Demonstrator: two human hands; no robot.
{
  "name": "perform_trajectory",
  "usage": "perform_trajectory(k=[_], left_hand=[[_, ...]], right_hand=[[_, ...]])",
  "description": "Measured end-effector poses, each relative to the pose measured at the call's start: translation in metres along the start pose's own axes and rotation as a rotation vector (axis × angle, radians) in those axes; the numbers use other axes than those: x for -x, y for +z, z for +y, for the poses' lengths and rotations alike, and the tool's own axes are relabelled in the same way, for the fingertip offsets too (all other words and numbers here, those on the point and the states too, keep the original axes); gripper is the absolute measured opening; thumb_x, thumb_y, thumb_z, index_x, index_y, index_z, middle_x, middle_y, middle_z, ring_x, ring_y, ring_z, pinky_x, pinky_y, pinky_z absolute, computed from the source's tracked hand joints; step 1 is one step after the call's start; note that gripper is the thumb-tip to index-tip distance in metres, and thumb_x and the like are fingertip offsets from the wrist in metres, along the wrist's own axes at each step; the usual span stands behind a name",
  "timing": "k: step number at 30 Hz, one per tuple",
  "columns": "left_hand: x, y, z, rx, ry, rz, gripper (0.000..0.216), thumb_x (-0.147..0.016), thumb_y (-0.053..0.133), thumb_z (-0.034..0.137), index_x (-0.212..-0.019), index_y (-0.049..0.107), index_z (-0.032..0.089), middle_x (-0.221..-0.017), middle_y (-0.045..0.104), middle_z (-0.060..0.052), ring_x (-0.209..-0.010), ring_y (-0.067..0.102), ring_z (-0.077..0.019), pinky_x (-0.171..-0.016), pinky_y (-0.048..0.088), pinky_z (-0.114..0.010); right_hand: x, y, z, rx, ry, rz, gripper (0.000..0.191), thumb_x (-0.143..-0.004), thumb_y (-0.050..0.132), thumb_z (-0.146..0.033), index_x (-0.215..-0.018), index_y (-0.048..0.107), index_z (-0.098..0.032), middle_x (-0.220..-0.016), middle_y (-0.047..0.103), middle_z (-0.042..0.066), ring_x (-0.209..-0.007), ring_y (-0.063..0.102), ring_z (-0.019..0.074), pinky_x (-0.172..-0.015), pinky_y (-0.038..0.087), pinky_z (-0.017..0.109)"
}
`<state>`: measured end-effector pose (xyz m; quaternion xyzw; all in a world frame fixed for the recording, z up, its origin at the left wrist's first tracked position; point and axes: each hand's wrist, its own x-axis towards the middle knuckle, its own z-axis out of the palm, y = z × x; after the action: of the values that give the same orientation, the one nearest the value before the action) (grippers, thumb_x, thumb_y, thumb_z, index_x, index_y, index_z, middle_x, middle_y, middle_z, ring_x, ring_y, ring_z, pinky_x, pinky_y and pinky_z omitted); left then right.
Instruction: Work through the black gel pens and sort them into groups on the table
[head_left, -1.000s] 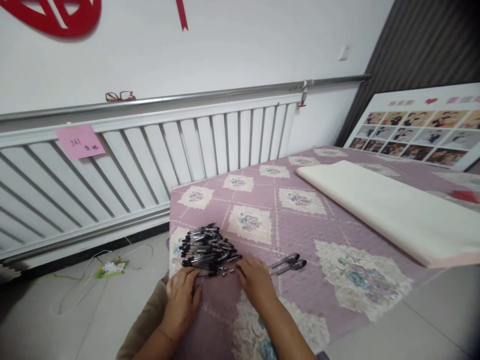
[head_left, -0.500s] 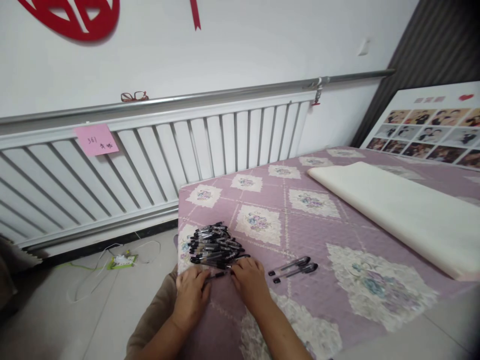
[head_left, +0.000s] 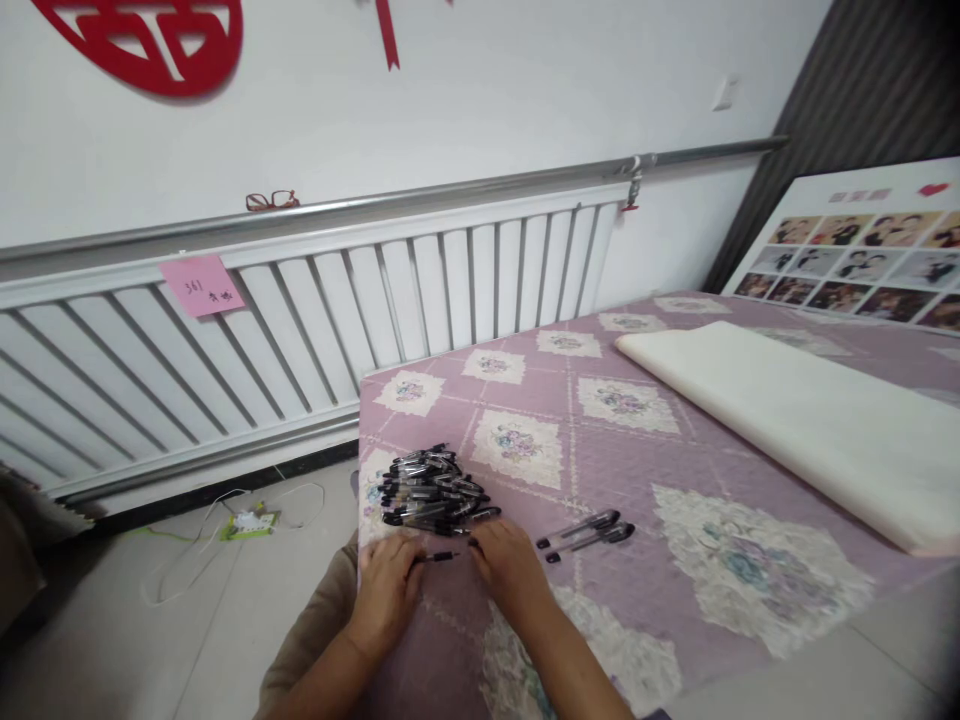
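Observation:
My left hand is closed on a black pen, whose front end points right out of the fingers. A short gap away, my right hand is pinched, with a small dark bit at its fingertips that I cannot make out. Just beyond both hands lies a heap of black pens with clear barrels, on the bed's purple floral cover. To the right of my right hand, two more pens lie side by side, each with a small black piece at its left end.
A folded cream pad lies across the right side of the bed. Behind the bed runs a white radiator with a pink note. A power strip with cables is on the floor at left. A photo board leans at back right.
My hands have drawn slightly apart. The pen in my left hand now shows its front end in the gap between them. The camera view has shifted slightly.

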<state>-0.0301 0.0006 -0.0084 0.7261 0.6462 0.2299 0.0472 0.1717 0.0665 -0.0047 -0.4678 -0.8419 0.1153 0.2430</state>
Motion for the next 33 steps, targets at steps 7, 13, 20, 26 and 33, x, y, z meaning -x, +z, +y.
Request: perform_trajectory(k=[7,13,20,26,33], left_hand=[[0.001,0.0,-0.002,0.06,0.04,-0.023,0.018,-0.09,0.044,0.021,-0.097,0.061,0.025,-0.092,0.066,-0.002,-0.091,0.057,-0.0227,-0.088,0.034,-0.042],[0.0,-0.002,0.0,0.067,0.048,-0.028,0.018,-0.09,0.045,0.021,-0.098,0.061,0.025,-0.094,0.066,-0.002,-0.092,0.057,-0.0232,-0.087,0.035,-0.042],[0.0,-0.003,0.002,0.066,0.049,-0.029,0.019,-0.09,0.045,0.02,-0.096,0.062,0.025,-0.093,0.067,-0.002,-0.091,0.058,-0.0228,-0.088,0.036,-0.042],[0.0,-0.004,0.003,0.064,0.046,-0.036,0.019,-0.09,0.046,0.021,-0.097,0.063,0.025,-0.094,0.066,-0.003,-0.092,0.058,-0.023,-0.088,0.036,-0.042],[0.0,-0.005,0.003,0.062,0.06,-0.06,0.02,-0.09,0.046,0.02,-0.099,0.063,0.025,-0.096,0.066,-0.003,-0.094,0.057,-0.0236,-0.089,0.036,-0.043]], right_hand=[[0.009,-0.001,0.004,-0.351,0.096,0.003,0.013,-0.078,0.053,-0.012,-0.082,0.062,-0.02,-0.08,0.065,0.002,-0.078,0.06,0.018,-0.069,0.043,0.027],[0.012,-0.005,0.001,-0.464,0.085,-0.019,0.02,-0.075,0.051,-0.01,-0.085,0.064,-0.02,-0.083,0.064,0.003,-0.082,0.059,0.0187,-0.073,0.044,0.029],[0.013,-0.003,0.0,-0.493,0.057,-0.029,0.016,-0.077,0.053,-0.011,-0.082,0.065,-0.021,-0.081,0.063,0.002,-0.082,0.058,0.0191,-0.074,0.044,0.029],[0.013,-0.006,-0.001,-0.522,0.052,-0.042,0.017,-0.078,0.053,-0.012,-0.085,0.065,-0.021,-0.082,0.062,0.002,-0.082,0.057,0.0189,-0.075,0.043,0.029],[0.012,-0.004,-0.005,-0.544,0.016,-0.076,0.019,-0.076,0.054,-0.008,-0.084,0.066,-0.02,-0.082,0.061,0.003,-0.082,0.057,0.0186,-0.074,0.043,0.029]])
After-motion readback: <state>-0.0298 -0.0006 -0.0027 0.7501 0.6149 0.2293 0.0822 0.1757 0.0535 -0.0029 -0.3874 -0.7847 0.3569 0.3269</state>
